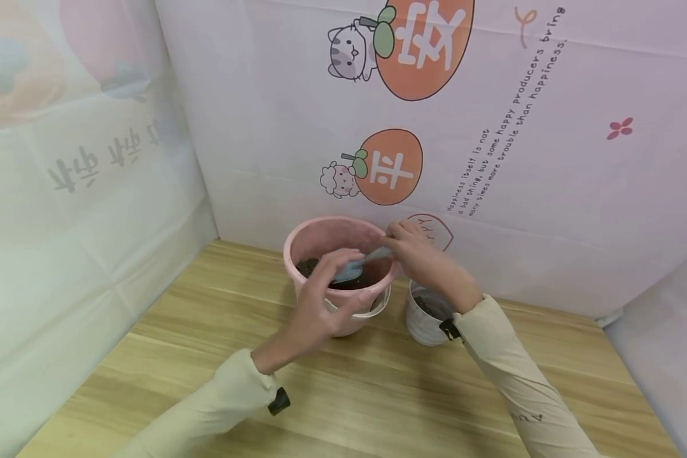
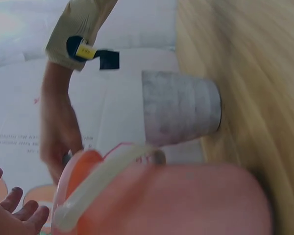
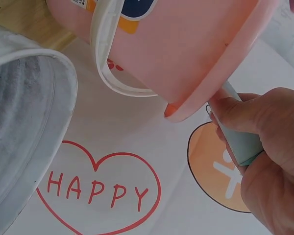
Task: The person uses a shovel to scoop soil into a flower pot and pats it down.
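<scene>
Pale blue colours the trowel I have in the head view, with a broad blade and a slimmer handle, its blade lying within the mouth of a pink bucket. From my remote seat I read its long axis as a slant, handle up at the right by the rim, blade pointing down and left toward the dark soil inside. The person's right hand grips the handle; the left hand is over the near side of the bucket, its fingertips close to the blade, and I cannot tell whether they touch it. Just right of the bucket, a mottled grey-white pot stands upright on the wooden tabletop with some dark soil in it. My left wrist view comes in turned on its side: the left hand's fingers are spread and slightly bent, apart from the bucket, whose white carrying handle crosses its wall, while the trowel is mostly hidden behind the rim. On the right wrist view I get the trowel's pale grey-green handle squarely, pinched between the right hand's thumb and fingers, its axis running up and left past the pink rim, the blade out of sight; the pot's ridged inside wall fills the left edge.
</scene>
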Available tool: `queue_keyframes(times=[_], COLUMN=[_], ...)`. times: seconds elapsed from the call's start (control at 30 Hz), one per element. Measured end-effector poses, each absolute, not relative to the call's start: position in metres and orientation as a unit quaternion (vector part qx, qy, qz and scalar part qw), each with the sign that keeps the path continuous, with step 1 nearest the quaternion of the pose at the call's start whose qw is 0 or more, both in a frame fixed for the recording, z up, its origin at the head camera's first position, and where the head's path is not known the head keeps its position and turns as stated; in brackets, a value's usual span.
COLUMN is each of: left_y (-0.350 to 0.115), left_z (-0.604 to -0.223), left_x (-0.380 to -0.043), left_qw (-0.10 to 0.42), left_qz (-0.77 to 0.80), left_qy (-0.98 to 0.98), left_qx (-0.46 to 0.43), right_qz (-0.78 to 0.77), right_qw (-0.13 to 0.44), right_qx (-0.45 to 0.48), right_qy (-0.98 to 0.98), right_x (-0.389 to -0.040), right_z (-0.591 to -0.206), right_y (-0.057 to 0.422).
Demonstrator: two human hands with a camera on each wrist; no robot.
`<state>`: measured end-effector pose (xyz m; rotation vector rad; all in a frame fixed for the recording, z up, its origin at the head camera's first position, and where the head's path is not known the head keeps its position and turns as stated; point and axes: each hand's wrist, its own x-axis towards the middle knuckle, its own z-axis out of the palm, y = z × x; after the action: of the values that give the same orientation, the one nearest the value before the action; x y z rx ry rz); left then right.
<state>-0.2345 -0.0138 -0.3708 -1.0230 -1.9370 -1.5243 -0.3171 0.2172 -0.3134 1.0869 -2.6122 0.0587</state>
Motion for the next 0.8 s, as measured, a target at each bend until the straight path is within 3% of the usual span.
queue_keyframes(times=[0.27, 0.47, 0.8], left_y=[-0.055, -0.082, -0.094], left_z=[-0.365, -0.372, -0.382], left_x=[-0.27, -0.29, -0.302], left_qw=[0.223, 0.177, 0.11], left_qz=[-0.532, -0.492, -0.504], left_qy=[-0.757, -0.816, -0.825], left_qx=[-0.308, -0.246, -0.23], right_qz=[0.013, 0.006, -0.045], right_qw=[0.15, 0.129, 0.101], right_qx=[0.384, 0.367, 0.33], right_qy=[-0.911, -0.921, -0.938], right_x=[-0.319, -0.319, -0.32], right_z=[-0.314, -0.311, -0.301], right_y=[0.213, 0.21, 0.195])
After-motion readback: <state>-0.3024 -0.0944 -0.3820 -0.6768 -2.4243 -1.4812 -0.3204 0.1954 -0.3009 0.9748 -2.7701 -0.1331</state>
